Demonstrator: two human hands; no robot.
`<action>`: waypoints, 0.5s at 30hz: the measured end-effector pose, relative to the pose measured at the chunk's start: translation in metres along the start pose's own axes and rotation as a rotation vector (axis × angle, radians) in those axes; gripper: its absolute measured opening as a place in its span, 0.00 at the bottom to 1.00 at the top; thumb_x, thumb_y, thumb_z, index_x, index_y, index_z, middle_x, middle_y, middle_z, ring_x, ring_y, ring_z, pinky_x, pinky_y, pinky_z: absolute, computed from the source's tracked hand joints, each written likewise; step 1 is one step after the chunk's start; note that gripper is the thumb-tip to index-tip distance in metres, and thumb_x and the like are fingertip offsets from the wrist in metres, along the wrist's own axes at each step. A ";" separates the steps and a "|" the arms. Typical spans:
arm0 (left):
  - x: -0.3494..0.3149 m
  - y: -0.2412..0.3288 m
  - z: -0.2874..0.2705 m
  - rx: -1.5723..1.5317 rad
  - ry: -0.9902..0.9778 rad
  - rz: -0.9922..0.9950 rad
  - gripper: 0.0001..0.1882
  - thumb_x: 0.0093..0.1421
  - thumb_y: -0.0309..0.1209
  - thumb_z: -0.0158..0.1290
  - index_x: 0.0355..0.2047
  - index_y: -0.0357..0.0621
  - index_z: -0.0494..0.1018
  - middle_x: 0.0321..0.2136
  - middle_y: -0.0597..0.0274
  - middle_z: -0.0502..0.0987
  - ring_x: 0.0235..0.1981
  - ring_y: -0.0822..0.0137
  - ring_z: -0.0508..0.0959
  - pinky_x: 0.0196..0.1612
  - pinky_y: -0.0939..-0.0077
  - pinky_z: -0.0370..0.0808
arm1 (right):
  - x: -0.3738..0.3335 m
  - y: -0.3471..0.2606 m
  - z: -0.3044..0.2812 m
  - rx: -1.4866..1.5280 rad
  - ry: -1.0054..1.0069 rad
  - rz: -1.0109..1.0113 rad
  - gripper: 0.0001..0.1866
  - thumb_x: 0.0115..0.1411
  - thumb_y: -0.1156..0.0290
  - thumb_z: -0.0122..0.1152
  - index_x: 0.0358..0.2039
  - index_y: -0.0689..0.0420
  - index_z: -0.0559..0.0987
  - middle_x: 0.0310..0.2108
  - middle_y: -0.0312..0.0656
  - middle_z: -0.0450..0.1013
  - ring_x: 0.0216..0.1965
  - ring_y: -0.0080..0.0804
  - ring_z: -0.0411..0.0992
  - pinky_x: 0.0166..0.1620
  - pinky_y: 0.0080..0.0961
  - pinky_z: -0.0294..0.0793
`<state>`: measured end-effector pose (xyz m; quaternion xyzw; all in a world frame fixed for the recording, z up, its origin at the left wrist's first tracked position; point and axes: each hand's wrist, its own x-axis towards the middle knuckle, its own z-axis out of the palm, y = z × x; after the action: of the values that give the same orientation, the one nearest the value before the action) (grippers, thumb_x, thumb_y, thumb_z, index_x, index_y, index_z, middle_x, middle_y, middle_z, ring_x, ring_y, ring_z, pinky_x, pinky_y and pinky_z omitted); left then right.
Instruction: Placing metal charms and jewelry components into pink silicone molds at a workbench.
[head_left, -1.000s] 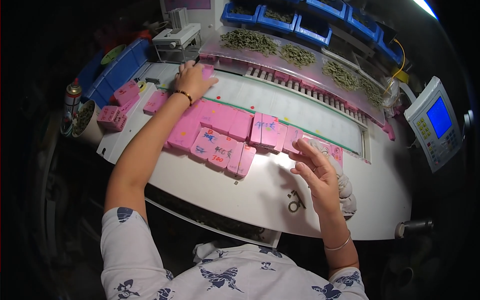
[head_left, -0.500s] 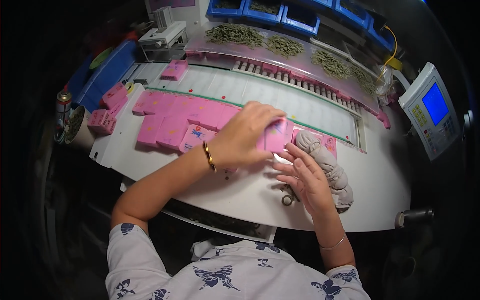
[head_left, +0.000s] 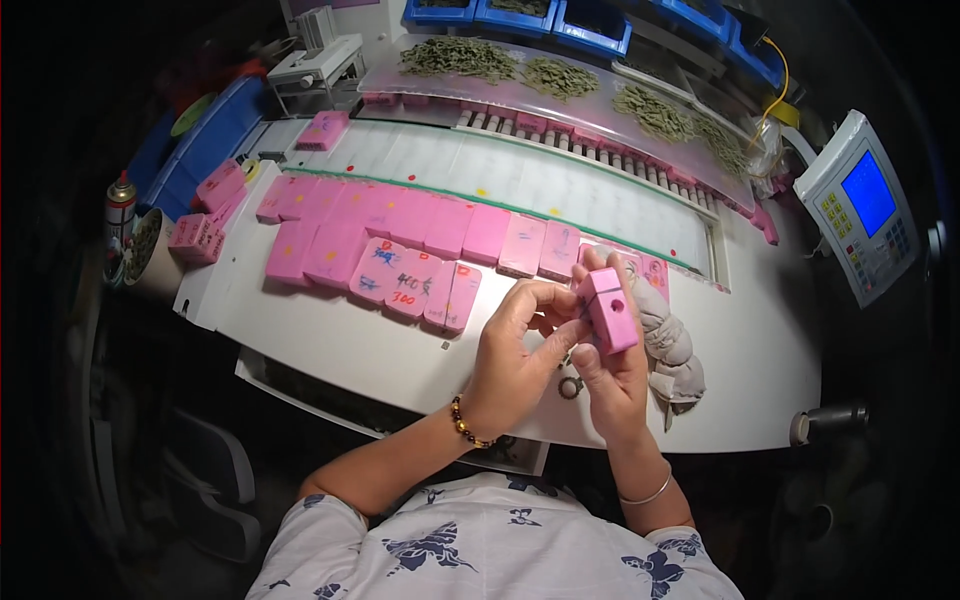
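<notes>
A small pink block (head_left: 618, 325) with a dark line across it and a round dark hole in one side is tilted upright above the white table (head_left: 420, 375). My right hand (head_left: 622, 390) holds it, palm turned up, with fingers behind it and the thumb in front. My left hand (head_left: 515, 345) is closed at its left side, fingers curled and thumb and fingertips against the block. Below the hands lies a small dark ring-shaped object (head_left: 570, 387), partly hidden. A knotted grey cloth roll (head_left: 668, 340) lies just right of my right hand.
Rows of pink blocks (head_left: 340, 245), some with handwriting, line the table along a green-edged white conveyor belt (head_left: 420, 165). A clear shelf (head_left: 500, 92) bears heaps of dried green stems (head_left: 460, 58). A control panel (head_left: 865, 205) stands at right, a spray can (head_left: 120, 210) at left.
The pink block has moved right and slightly down from my left hand into my right hand, and turned so its holed side shows. My left hand has come down, uncovering the block rows.
</notes>
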<state>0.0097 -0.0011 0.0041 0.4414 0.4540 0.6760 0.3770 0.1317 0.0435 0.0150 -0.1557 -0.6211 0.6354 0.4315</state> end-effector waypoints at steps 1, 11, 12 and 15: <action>-0.001 0.005 0.004 0.003 0.011 0.012 0.06 0.60 0.21 0.55 0.38 0.36 0.73 0.38 0.61 0.74 0.39 0.74 0.75 0.45 0.75 0.74 | -0.001 0.002 0.002 -0.033 0.022 -0.070 0.41 0.64 0.66 0.56 0.69 0.64 0.44 0.69 0.53 0.47 0.69 0.40 0.48 0.68 0.36 0.49; -0.004 0.015 -0.004 0.234 -0.179 0.121 0.04 0.59 0.21 0.55 0.34 0.38 0.72 0.33 0.65 0.74 0.37 0.75 0.75 0.46 0.79 0.72 | -0.007 0.003 0.005 0.103 0.146 -0.033 0.39 0.65 0.62 0.56 0.67 0.65 0.50 0.66 0.54 0.54 0.66 0.40 0.56 0.66 0.35 0.55; -0.005 0.016 -0.001 0.016 -0.147 0.016 0.03 0.60 0.22 0.54 0.33 0.39 0.72 0.32 0.66 0.74 0.35 0.77 0.74 0.42 0.80 0.72 | -0.008 0.003 0.005 0.120 0.186 -0.029 0.37 0.65 0.61 0.56 0.66 0.66 0.53 0.64 0.54 0.58 0.64 0.40 0.60 0.64 0.35 0.59; -0.004 0.027 -0.009 -0.264 -0.204 -0.258 0.03 0.62 0.25 0.53 0.34 0.39 0.72 0.28 0.69 0.74 0.30 0.80 0.74 0.35 0.83 0.71 | -0.010 -0.006 -0.001 0.114 0.205 0.088 0.34 0.65 0.61 0.56 0.64 0.67 0.57 0.59 0.54 0.66 0.58 0.39 0.67 0.61 0.34 0.65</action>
<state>-0.0003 -0.0154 0.0266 0.3925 0.3734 0.6277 0.5590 0.1398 0.0359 0.0173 -0.2222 -0.5293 0.6686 0.4727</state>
